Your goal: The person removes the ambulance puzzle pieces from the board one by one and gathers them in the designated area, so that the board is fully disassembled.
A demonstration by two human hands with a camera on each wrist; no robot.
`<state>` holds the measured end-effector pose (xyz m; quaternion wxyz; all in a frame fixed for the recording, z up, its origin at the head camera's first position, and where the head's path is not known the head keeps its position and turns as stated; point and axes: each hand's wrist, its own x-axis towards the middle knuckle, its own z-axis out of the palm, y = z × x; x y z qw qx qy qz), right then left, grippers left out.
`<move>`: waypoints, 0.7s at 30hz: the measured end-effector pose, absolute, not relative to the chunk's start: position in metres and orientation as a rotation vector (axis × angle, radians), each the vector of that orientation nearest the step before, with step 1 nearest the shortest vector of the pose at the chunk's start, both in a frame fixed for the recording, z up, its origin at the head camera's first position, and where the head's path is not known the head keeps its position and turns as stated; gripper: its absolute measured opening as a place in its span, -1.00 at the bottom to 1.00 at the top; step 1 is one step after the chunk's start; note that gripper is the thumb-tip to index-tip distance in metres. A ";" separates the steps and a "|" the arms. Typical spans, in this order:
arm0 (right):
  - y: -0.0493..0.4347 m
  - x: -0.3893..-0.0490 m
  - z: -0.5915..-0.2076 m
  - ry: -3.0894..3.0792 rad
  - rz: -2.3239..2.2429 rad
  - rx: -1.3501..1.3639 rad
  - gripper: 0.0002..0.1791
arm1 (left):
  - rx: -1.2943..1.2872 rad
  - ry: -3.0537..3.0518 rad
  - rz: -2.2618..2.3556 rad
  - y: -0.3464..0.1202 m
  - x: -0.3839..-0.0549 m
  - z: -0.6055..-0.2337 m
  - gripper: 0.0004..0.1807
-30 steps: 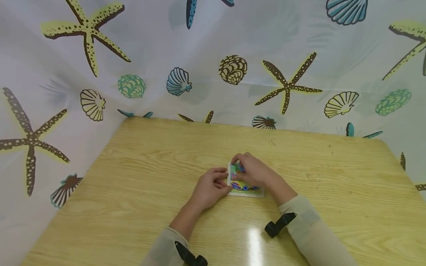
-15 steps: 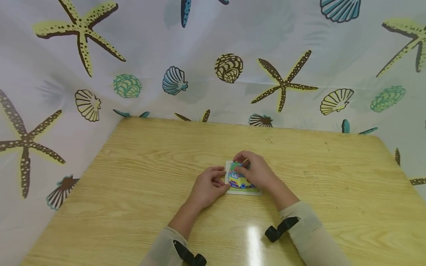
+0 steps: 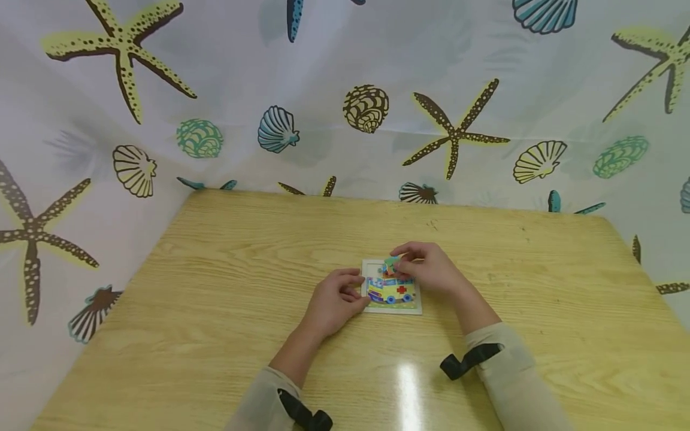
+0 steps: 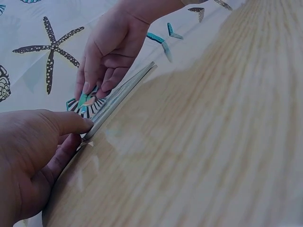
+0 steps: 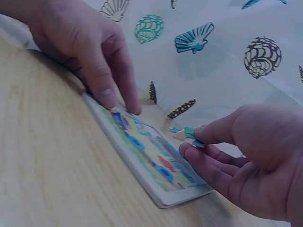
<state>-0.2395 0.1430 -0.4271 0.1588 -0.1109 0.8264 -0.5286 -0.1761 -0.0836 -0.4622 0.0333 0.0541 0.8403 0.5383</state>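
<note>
A puzzle piece (image 5: 189, 133) is pinched between thumb and fingers of the right hand (image 3: 430, 270), raised over the far part of the framed puzzle (image 3: 393, 310). Its left edge is touched by the left hand (image 3: 333, 304), fingers loosely spread; the near edge is left uncovered. Tabletop (image 3: 259, 251) is seen on all sides.
</note>
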 end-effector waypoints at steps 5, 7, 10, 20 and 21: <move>0.157 -0.244 -0.425 2.350 -1.502 -0.237 -0.73 | 0.162 2.580 1.662 -0.084 -0.176 -0.461 -0.59; 0.163 -0.245 -0.424 2.366 -1.474 -0.225 -0.72 | 0.168 2.583 1.663 -0.084 -0.175 -0.460 -0.59; 0.172 -0.246 -0.425 2.371 -1.440 -0.221 -0.70 | 0.159 2.583 1.658 -0.084 -0.175 -0.460 -0.60; 0.195 -0.247 -0.419 2.369 -1.359 -0.160 -0.73 | 0.157 2.586 1.659 -0.084 -0.174 -0.459 -0.61; 0.197 -0.246 -0.419 2.373 -1.349 -0.150 -0.74 | 0.156 2.585 1.661 -0.084 -0.174 -0.459 -0.61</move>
